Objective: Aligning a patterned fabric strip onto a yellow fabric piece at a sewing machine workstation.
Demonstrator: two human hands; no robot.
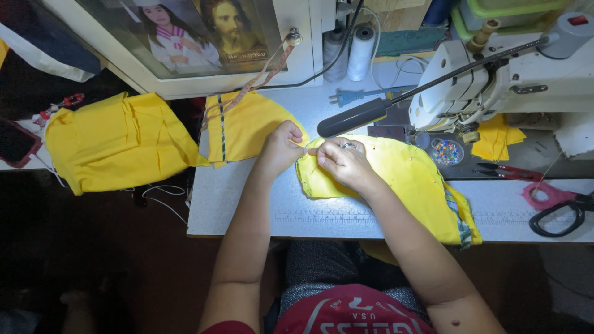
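A yellow fabric piece [402,179] with a striped edge lies on the grey sewing table [247,204]. My left hand [281,148] pinches the fabric's left edge with closed fingers. My right hand [343,162], wearing a ring, presses and pinches the same edge right beside it. The two hands nearly touch. Whether a pin is between the fingers I cannot tell. Pins dot the fabric's upper part.
A white sewing machine [495,80] with a black lamp [352,117] stands at the back right. A round pin holder [447,152], small red snips [510,171] and black and pink scissors [557,207] lie at right. More yellow fabric [241,127] and a yellow bundle [117,142] sit left. Thread spools [361,52] stand behind.
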